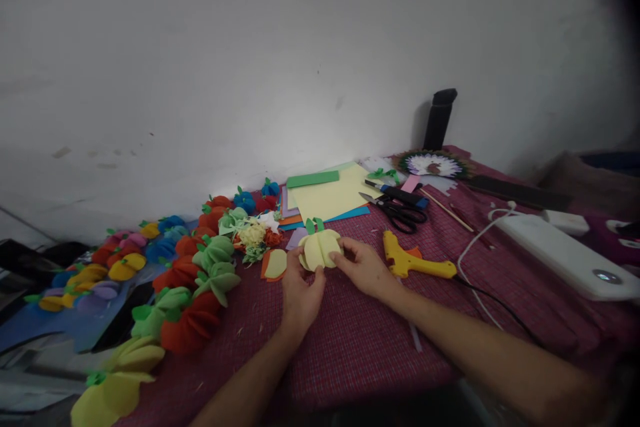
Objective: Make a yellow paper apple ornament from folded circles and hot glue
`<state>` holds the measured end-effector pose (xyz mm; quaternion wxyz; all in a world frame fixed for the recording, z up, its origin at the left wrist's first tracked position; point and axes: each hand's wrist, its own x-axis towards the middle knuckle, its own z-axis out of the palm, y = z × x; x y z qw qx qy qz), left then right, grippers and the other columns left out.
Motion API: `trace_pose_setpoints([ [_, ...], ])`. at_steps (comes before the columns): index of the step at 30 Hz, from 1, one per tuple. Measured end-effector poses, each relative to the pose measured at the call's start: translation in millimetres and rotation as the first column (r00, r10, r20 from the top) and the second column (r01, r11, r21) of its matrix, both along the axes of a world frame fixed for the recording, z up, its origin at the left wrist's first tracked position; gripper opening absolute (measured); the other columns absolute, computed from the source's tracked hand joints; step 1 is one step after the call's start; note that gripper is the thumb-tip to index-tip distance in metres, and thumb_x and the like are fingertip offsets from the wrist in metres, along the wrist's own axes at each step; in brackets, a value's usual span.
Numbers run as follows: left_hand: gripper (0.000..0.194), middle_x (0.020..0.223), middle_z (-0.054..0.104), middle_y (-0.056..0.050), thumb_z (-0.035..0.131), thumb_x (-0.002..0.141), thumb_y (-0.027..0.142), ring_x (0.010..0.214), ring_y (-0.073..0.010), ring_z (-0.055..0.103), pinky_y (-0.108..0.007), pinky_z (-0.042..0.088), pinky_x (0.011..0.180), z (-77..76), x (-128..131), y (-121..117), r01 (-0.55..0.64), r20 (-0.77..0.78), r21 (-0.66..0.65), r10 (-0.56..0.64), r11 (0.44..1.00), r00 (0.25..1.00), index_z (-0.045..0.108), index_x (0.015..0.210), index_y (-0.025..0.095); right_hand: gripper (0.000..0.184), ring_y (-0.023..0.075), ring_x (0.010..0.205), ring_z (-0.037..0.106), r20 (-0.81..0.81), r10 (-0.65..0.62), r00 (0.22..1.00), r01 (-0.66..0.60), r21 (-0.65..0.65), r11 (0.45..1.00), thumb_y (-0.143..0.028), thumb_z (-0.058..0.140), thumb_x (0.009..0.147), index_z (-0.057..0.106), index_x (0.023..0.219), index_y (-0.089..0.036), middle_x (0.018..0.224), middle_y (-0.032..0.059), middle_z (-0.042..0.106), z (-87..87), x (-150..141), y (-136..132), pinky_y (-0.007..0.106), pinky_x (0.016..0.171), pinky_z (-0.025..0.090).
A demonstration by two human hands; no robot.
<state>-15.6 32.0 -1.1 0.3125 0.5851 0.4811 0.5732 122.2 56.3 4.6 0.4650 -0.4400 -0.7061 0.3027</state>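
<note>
Between my two hands is a pale yellow paper pumpkin (316,253) with green leaves on top, held just above the cloth. My left hand (301,290) grips its left side, thumb at the lower front. On the other side my right hand (364,267) pinches the right edge with thumb and fingers. Both hands are closed on it; some fingertips are hidden behind the paper. Left of the pumpkin lie cut orange and cream paper pieces (275,265). A yellow glue gun (413,263) rests on its side to the right of my right hand.
Finished paper pumpkins (193,320) in several colours crowd the left side. Behind my hands are stacked paper sheets (333,193), black scissors (400,213) and a cutter (400,193). A white power bank-like box (565,253) with cables is on the right. The wall (320,67) stands behind the table.
</note>
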Motion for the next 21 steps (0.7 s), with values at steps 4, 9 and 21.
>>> trace_pose_setpoints([
  [4, 0.035, 0.093, 0.055, -0.002, 0.052, 0.072, 0.015, 0.081, -0.0133, 0.056, -0.025, 0.046, 0.071, -2.6, -1.9, 1.1, 0.025, 0.041, 0.003, -0.025, 1.000, 0.999, 0.039, 0.104, 0.020, 0.012, 0.0105, 0.057, 0.044, 0.003, 0.009, 1.000, -0.009, -0.002, 1.000, -0.024, 0.047, 0.077, 0.055, 0.072, -0.017, 0.063, -0.0025, 0.051, 2.0, 1.9, 0.2, 0.020, 0.054, 0.034],
  [9, 0.034, 0.095, 0.055, -0.003, 0.052, 0.074, 0.015, 0.083, -0.0137, 0.056, -0.025, 0.045, 0.072, -4.2, -3.9, 1.3, 0.042, 0.047, 0.002, -0.042, 0.999, 0.998, 0.040, 0.105, 0.021, 0.012, 0.0103, 0.056, 0.042, 0.021, 0.019, 1.000, -0.019, 0.003, 1.000, -0.024, 0.045, 0.078, 0.054, 0.074, -0.017, 0.063, -0.0028, 0.050, 3.4, 3.7, -0.3, 0.020, 0.053, 0.033],
  [21, 0.013, 0.078, 0.051, 0.001, 0.045, 0.082, 0.030, 0.072, -0.0119, 0.049, -0.022, 0.041, 0.067, 0.2, -7.5, 0.3, -0.027, -0.004, -0.015, 0.027, 1.000, 1.000, 0.049, 0.086, 0.018, 0.011, 0.0096, 0.053, 0.041, 0.077, 0.006, 0.997, -0.008, 0.027, 1.000, -0.023, 0.047, 0.077, 0.056, 0.075, -0.017, 0.060, -0.0032, 0.049, 6.1, 2.7, -3.7, 0.020, 0.050, 0.029],
])
